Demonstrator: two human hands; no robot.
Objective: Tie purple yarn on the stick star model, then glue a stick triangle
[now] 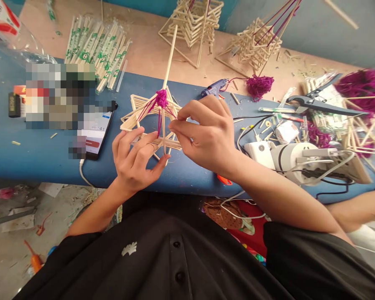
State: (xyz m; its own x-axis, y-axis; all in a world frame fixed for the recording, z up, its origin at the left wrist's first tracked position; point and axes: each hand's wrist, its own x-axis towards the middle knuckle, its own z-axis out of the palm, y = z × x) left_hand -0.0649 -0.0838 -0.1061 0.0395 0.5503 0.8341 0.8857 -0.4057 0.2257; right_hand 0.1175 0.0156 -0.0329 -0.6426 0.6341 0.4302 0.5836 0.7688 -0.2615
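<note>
A frame of pale wooden chopsticks (133, 101) stands on the blue table, built from stacked sticks with others leaning up to a peak. Purple yarn (161, 98) binds the peak, and strands of it run down to the lower sticks. My left hand (136, 156) grips the near left side of the frame, thumb against a lower stick and fingers over the stack. At the frame's right side, my right hand (203, 133) is closed in a pinch on a purple yarn strand; its fingertips partly cover the strand.
Behind stand two more chopstick structures (195, 25) (259, 46). Wrapped chopsticks (95, 50) and a phone (95, 129) lie left. A blue glue gun (214, 88), yarn ball (260, 86), cutters (318, 102) and a corded white power adapter (295, 160) are right. Another person's arm (359, 208) shows at far right.
</note>
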